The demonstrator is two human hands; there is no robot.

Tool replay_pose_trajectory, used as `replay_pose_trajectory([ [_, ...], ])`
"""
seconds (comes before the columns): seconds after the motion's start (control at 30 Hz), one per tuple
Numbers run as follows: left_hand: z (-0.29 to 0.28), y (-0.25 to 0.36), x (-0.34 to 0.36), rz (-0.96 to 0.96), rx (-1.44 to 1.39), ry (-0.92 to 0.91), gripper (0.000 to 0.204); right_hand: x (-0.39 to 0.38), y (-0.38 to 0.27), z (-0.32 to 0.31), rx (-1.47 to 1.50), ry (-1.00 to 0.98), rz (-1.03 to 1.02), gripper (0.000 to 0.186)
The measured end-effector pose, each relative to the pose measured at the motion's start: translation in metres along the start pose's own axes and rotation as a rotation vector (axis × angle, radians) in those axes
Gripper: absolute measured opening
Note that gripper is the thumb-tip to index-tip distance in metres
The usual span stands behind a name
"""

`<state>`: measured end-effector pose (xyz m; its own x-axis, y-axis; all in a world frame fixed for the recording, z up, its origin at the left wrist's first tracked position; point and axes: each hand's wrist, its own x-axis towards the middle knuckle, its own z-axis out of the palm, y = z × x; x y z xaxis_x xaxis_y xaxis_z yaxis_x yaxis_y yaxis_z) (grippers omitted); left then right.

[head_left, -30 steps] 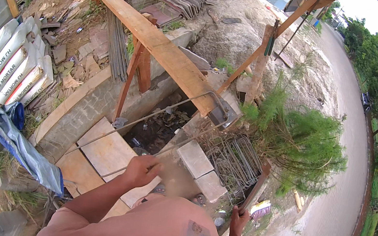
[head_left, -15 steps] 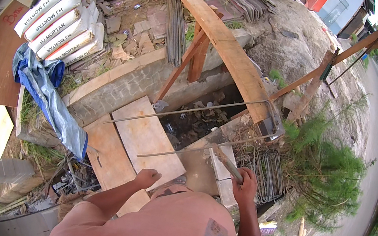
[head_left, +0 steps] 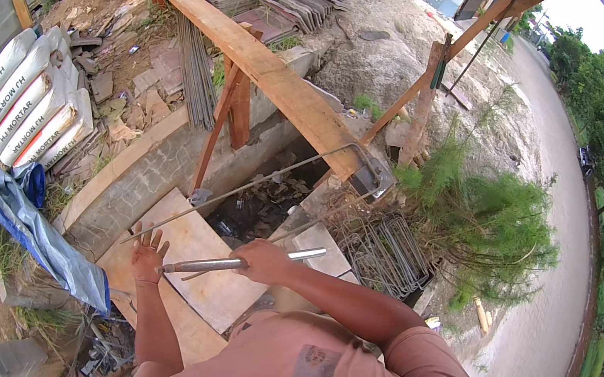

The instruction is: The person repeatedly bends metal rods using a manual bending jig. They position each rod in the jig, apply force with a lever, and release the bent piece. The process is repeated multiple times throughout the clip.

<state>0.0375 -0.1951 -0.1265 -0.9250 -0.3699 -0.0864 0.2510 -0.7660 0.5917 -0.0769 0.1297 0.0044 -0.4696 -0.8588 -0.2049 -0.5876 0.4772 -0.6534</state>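
Observation:
My right hand (head_left: 264, 262) is closed around a metal pipe (head_left: 201, 264) that lies crosswise in front of my body. One end of the pipe points left toward my left hand (head_left: 147, 261), which is raised with its fingers spread. Just by those fingertips is the free end of a long thin steel rod (head_left: 240, 187). I cannot tell whether they touch it. The rod bends back on itself at a metal fitting (head_left: 376, 176) on the end of a wooden plank (head_left: 281, 70). Its other leg runs back behind my right hand and the pipe.
Below lie pale boards (head_left: 208, 264) beside a debris-filled pit (head_left: 261, 202). Bent steel stirrups (head_left: 389, 256) are stacked near a feathery green bush (head_left: 484, 223). White sacks (head_left: 34, 102) and a blue tarp (head_left: 46, 228) lie left. Wooden posts (head_left: 231, 112) prop the plank.
My right hand has swung the pipe leftward across my body. My left hand has reached forward and opened beside the rod's end. The view has shifted to the right.

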Motion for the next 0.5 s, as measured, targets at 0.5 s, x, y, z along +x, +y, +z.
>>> replay_pose_trajectory([
  [0.5, 0.354, 0.142, 0.038, 0.629, 0.765, -0.342, 0.048, -0.070, -0.063, -0.158, 0.092, 0.547, -0.359, 0.022],
])
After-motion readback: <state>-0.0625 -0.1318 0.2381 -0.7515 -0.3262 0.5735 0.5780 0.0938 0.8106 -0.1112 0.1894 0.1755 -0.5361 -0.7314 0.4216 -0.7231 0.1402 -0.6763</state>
